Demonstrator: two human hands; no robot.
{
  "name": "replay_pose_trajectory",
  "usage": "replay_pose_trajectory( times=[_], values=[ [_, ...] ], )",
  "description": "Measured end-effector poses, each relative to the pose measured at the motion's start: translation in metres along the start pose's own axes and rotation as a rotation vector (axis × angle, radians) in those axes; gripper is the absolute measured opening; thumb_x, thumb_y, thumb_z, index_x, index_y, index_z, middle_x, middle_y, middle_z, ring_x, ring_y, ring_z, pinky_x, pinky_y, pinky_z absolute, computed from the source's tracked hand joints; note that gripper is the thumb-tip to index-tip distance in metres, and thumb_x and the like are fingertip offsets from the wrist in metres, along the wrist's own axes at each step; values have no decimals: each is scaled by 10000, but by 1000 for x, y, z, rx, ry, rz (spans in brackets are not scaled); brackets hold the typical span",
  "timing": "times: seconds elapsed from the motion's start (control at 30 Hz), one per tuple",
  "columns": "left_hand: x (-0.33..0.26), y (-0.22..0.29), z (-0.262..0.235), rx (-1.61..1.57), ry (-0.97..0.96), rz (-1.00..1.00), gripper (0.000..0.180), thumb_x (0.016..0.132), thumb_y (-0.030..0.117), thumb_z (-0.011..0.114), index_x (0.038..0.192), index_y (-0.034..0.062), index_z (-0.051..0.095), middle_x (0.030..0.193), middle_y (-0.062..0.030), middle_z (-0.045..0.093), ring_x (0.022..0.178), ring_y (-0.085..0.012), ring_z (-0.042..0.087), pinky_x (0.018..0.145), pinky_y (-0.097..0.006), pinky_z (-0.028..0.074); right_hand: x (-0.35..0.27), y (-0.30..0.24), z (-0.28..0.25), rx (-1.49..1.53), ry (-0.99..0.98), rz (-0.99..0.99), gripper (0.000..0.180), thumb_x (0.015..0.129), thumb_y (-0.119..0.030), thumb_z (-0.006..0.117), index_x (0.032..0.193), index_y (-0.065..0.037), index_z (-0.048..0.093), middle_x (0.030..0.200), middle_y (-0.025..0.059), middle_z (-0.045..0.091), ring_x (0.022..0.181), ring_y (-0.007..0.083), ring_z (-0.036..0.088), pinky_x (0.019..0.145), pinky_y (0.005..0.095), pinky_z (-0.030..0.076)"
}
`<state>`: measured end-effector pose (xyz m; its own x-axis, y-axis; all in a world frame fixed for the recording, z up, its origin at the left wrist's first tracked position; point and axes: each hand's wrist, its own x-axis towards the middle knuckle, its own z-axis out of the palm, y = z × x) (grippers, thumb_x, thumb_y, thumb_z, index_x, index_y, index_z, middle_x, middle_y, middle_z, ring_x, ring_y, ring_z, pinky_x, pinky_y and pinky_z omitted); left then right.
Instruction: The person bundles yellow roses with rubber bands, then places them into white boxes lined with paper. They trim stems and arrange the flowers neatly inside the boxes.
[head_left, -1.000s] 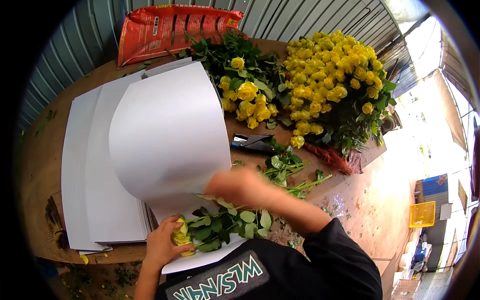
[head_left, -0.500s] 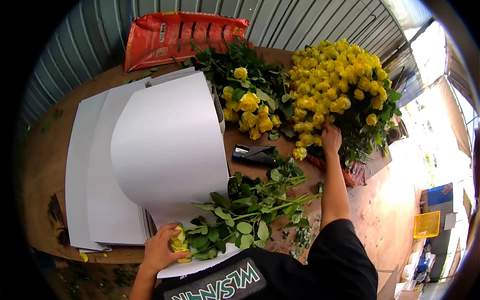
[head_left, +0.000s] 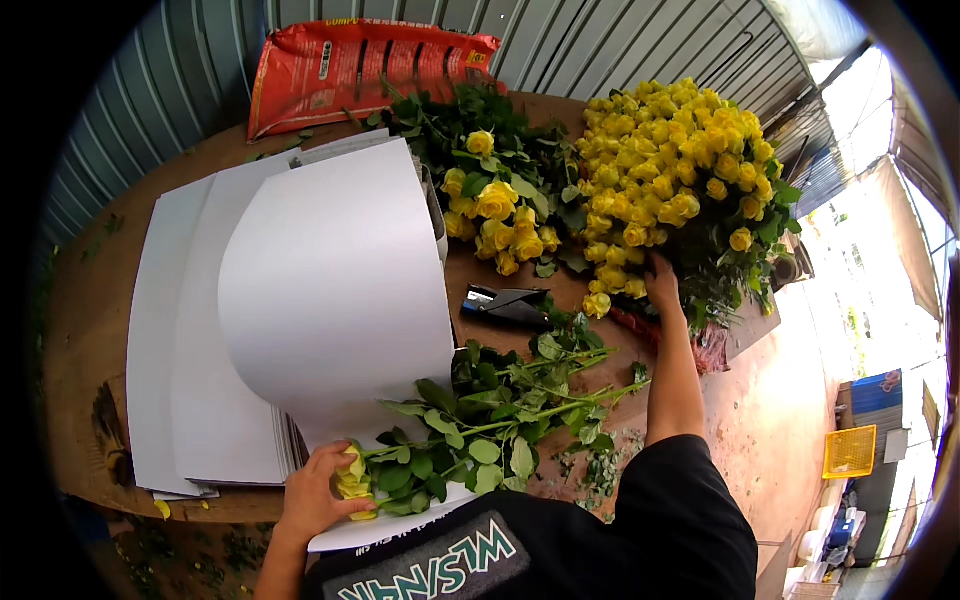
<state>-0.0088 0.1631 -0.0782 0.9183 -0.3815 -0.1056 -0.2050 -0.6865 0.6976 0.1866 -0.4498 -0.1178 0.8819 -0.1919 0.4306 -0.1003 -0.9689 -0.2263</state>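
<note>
Red sack point(head_left: 370, 75) lies against the wall; left hand point(head_left: 318, 492) clamps yellow buds point(head_left: 352, 478); right hand point(head_left: 662, 285), grip unclear, among roses point(head_left: 670, 180).

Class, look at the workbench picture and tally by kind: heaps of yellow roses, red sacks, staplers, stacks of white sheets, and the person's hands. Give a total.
Heaps of yellow roses: 3 (large heap, smaller heap, bunch in the left hand)
Red sack: 1
Stapler: 1
Stack of white sheets: 1
Hands: 2 (left hand, right hand)
Total: 8
</note>
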Motion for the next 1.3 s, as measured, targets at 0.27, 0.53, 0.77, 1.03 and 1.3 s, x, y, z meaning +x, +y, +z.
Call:
replay_pose_trajectory(
  times=[0.27,0.53,0.77,1.03,1.3],
  values=[
    [-3,-3,-1,81,10,23,636,525,448,746,981,85,491,1130,-60,521,925,-247,564,697,-352,480,-51,-84,3,-183,-268,-79,203,721,-52,459,875,-131,564,924,87,572,864,312,548,689,401,447],
    [-3,-4,0,56,43,47,628,526,443,749,975,88,491,1127,-58,525,923,-245,567,699,-352,482,-58,-82,0,-123,-401,64,322,694,-42,507,1003,-125,469,990,110,544,904,331,531,705,411,435],
    [-5,-3,1,33,55,36,625,522,438,753,974,93,494,1123,-48,531,892,-249,579,690,-345,487,-59,-43,-2,54,-534,-114,332,652,-47,594,969,-129,539,885,102,527,847,312,526,721,373,434],
    [-6,-5,1,30,39,17,621,524,421,758,988,98,501,1132,-50,525,925,-252,567,719,-352,481,-60,-16,-37,751,-222,226,102,785,-88,601,871,-35,610,776,-7,600,698,69,545,651,215,444],
    [-3,-7,4,22,58,68,619,534,421,754,992,95,495,1138,-77,519,941,-269,558,743,-359,476,-53,-27,-110,823,348,159,111,801,-112,609,888,-49,581,838,-14,572,750,102,517,704,219,412]
  ],
)
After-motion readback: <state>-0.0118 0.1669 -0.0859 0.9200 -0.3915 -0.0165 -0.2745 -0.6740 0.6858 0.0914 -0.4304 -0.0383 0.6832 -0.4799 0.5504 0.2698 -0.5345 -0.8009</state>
